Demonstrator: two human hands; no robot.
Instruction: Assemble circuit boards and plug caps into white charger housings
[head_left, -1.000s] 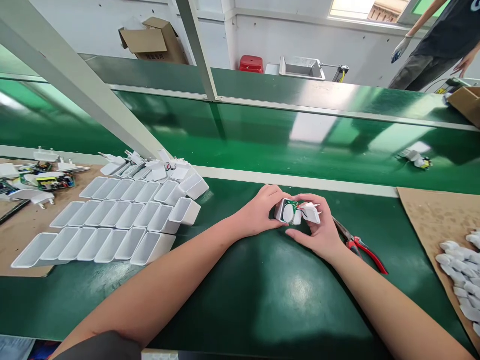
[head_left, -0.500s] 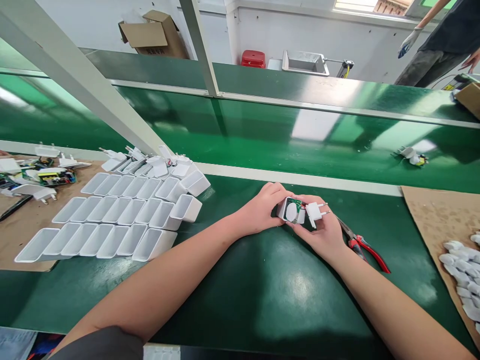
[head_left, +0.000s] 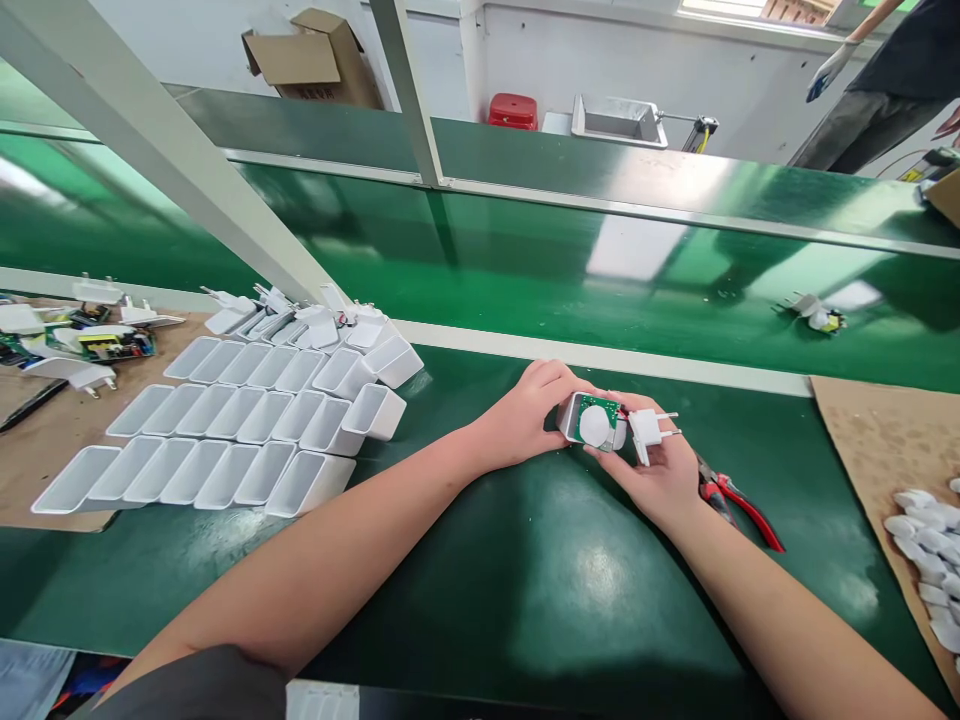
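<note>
The left hand (head_left: 529,425) is clamping fingers on a white case (head_left: 568,420), the right hand (head_left: 664,475) on a jutting circuit board (head_left: 612,407); the plug cap (head_left: 646,430) is sitting unfitted, other cases (head_left: 298,484) lying open.

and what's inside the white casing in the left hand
At its open end, a green circuit board bearing a white round patch shows; anything deeper is hidden by the casing.

Single head-worn camera — looking forward and down from above the table (head_left: 450,560), facing the far wall (head_left: 600,60), viewing left hand (head_left: 529,420) and right hand (head_left: 660,465) from fairly near — slightly below mid-frame
</note>
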